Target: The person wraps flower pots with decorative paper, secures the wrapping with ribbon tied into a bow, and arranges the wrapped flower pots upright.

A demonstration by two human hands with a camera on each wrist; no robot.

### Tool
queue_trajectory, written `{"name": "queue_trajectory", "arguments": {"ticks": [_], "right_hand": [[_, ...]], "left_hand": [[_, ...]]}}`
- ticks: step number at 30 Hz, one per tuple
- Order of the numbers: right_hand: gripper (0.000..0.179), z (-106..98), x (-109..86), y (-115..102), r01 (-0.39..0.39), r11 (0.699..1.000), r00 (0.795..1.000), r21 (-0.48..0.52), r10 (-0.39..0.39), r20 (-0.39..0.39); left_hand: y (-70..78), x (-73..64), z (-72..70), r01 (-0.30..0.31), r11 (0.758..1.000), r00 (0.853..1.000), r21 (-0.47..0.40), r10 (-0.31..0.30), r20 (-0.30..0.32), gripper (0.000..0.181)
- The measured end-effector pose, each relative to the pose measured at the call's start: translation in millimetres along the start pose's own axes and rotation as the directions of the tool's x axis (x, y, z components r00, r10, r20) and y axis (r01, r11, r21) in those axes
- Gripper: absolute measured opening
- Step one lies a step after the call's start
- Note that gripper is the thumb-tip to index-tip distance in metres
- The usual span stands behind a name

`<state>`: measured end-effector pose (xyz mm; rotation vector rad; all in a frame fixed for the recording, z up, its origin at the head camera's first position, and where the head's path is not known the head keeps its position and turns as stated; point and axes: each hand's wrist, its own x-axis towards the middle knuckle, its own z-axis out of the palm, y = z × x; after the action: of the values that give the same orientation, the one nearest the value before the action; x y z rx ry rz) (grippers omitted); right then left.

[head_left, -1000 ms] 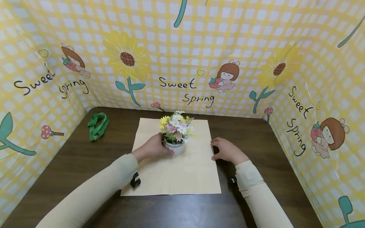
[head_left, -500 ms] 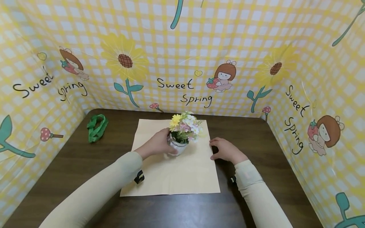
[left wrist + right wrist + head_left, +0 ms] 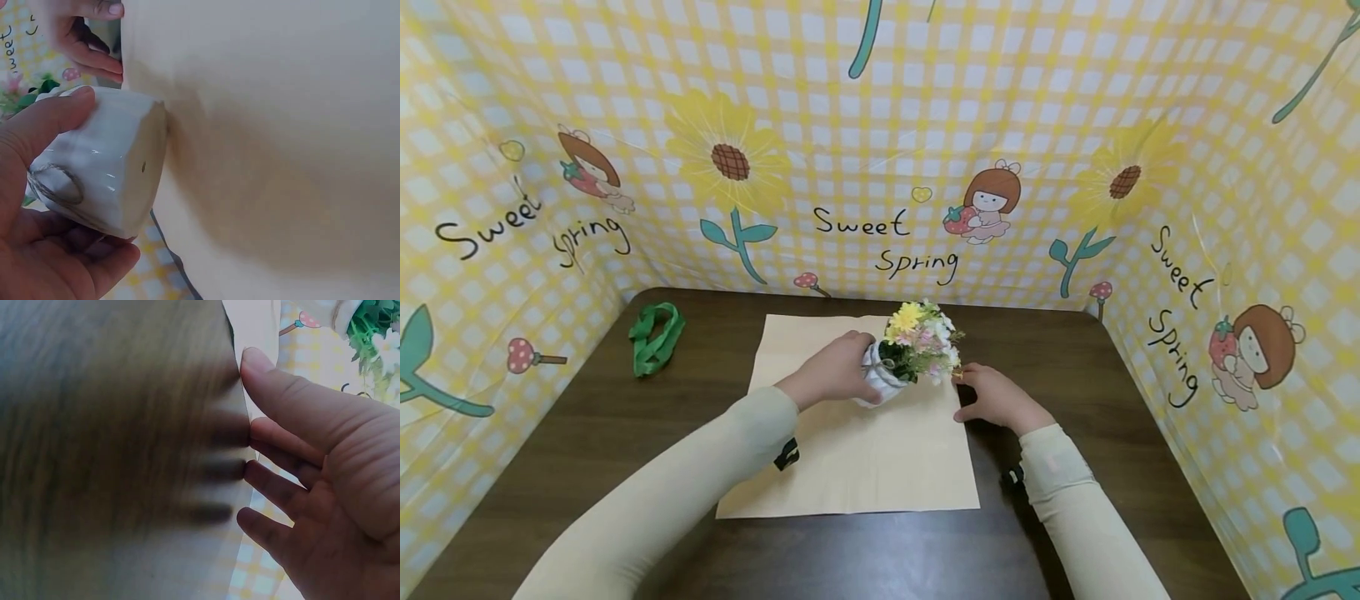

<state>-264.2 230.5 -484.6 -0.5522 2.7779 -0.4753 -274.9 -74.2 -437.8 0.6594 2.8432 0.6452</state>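
Observation:
A small white flower pot of artificial yellow, white and pink flowers leans to the right over a sheet of tan paper. My left hand grips the pot from its left side, thumb and fingers around it. Seen from the left wrist, the pot's flat base is tipped up toward the camera, and a twine bow circles its side. At the paper's right edge my right hand rests with thumb and fingers apart, fingertips right at that edge.
A green ribbon lies in a loose loop at the back left of the dark wooden table. Checked yellow cloth with printed flowers stands around the back and sides.
My left hand has moved the flower pot to the right and tilted it over, flowers toward my right hand. The right hand stays at the paper's edge.

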Motion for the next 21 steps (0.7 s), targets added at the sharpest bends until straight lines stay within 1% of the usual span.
{"name": "queue_trajectory", "arguments": {"ticks": [4,7,8,10,11,13,15,16,17,18,19,20,21], "right_hand": [[0.070,0.6,-1.6,3.3,-0.024,0.999,1.000,0.034,0.025,-0.003],[0.071,1.8,-1.7,8.0,-0.013,0.999,1.000,0.049,0.014,-0.022],[0.072,1.3,-1.7,9.4,-0.010,0.999,0.999,0.037,0.011,-0.036],[0.072,-3.2,-2.9,12.2,-0.014,1.000,0.997,0.003,0.015,-0.070],[0.072,-6.9,-4.2,13.7,-0.031,0.999,0.995,-0.015,0.029,-0.091],[0.070,-17.7,-7.9,15.7,-0.079,0.996,0.988,-0.042,0.072,-0.140],[0.066,-30.7,-11.2,15.3,-0.113,0.992,0.975,-0.061,0.098,-0.200],[0.063,-36.7,-13.2,15.0,-0.127,0.990,0.964,-0.067,0.107,-0.243],[0.059,-42.4,-14.9,12.9,-0.128,0.990,0.949,-0.062,0.104,-0.297],[0.054,-47.5,-15.7,10.1,-0.116,0.992,0.927,-0.056,0.088,-0.365],[0.048,-51.7,-15.8,6.5,-0.098,0.994,0.896,-0.053,0.065,-0.438],[0.042,-55.2,-15.8,1.9,-0.067,0.996,0.851,-0.054,0.029,-0.524],[0.037,-57.7,-15.6,-3.0,-0.030,0.998,0.797,-0.058,-0.011,-0.604]], "left_hand": [[9.1,3.0,1.0,-0.013,0.999,1.000,0.052,0.013,-0.005,0.092],[13.8,5.0,2.4,-0.013,0.995,1.000,0.095,0.014,-0.002,0.094],[14.8,5.4,2.6,-0.011,0.994,1.000,0.110,0.011,-0.001,0.094],[16.8,6.3,2.9,-0.008,0.991,1.000,0.134,0.008,0.003,0.095],[17.7,6.6,3.0,-0.009,0.990,1.000,0.141,0.008,0.006,0.095],[19.0,6.9,3.5,-0.009,0.989,1.000,0.147,0.008,0.006,0.095],[20.3,6.3,3.7,-0.008,0.989,1.000,0.149,0.007,0.007,0.094],[21.3,6.4,3.9,-0.010,0.989,1.000,0.149,0.009,0.009,0.094],[22.1,6.4,4.1,-0.011,0.989,1.000,0.148,0.010,0.007,0.094],[22.8,6.4,4.3,-0.012,0.989,1.000,0.145,0.011,0.006,0.094],[23.3,6.2,4.4,-0.012,0.990,1.000,0.142,0.012,0.003,0.094],[23.3,6.4,4.4,-0.012,0.990,1.000,0.138,0.012,-0.001,0.094],[22.9,6.6,4.5,-0.009,0.991,1.000,0.131,0.010,-0.005,0.094]]}}
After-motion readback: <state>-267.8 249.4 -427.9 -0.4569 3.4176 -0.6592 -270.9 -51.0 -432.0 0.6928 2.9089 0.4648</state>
